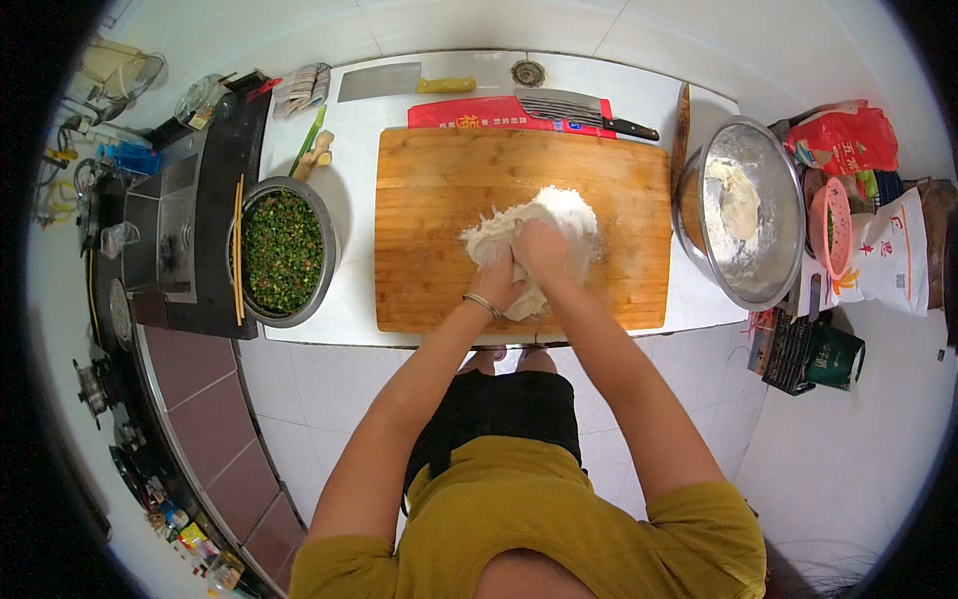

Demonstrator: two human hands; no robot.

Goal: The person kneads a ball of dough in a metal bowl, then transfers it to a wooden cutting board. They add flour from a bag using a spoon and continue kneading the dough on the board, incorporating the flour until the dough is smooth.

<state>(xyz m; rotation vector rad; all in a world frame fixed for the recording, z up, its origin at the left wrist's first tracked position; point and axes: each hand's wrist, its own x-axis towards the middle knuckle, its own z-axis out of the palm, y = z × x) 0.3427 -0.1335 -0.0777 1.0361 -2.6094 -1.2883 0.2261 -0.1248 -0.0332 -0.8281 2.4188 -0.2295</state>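
A pale, floury lump of dough (489, 236) lies on the wooden cutting board (429, 180), a little right of its middle. White flour (574, 208) is heaped and scattered along its far right side. My left hand (496, 283), with a bracelet at the wrist, curls into the near left side of the dough. Against it, my right hand (540, 250) is closed and pressed down into the dough from above. Most fingertips of both hands are hidden by the dough and by each other.
Left of the board stands a bowl of chopped green filling (283, 252) with chopsticks (239, 250) across its rim. To the right sits a metal basin (773, 270) holding more dough. Behind the board lie a cleaver (384, 82) and a dark-handled knife (631, 129).
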